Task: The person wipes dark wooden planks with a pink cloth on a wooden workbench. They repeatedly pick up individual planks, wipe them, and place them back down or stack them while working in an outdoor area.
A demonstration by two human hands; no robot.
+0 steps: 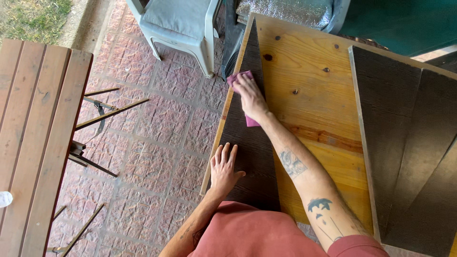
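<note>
— What's under you, biggest first?

— The pine bench, knotty and yellow, running away from me. On its left edge lies a long dark triangular board, broad near my body and tapering to a point at the far end, so its long axis runs straight out from me. To the right sits a bigger panel of dark boards in a pale frame, well apart from both my hands.

— And your hands?

— My right hand is the farther one, stretched out along the dark board. Its grip is pressed flat on a pink cloth, fingers together on top, the cloth showing beyond my fingertips and again under my wrist. The cloth lies on the narrow upper half of the board, near the bench's left edge. My left hand is nearer to me, palm down, fingers spread, holding nothing, resting on the wide end of the same board.

— So the cloth lies which way from the left hand?

— Straight ahead and slightly right, along the board's length.

— Any containers?

— None that I can see. Off the bench there's a white plastic chair on the brick paving, and a slatted wooden table to my left.
</note>
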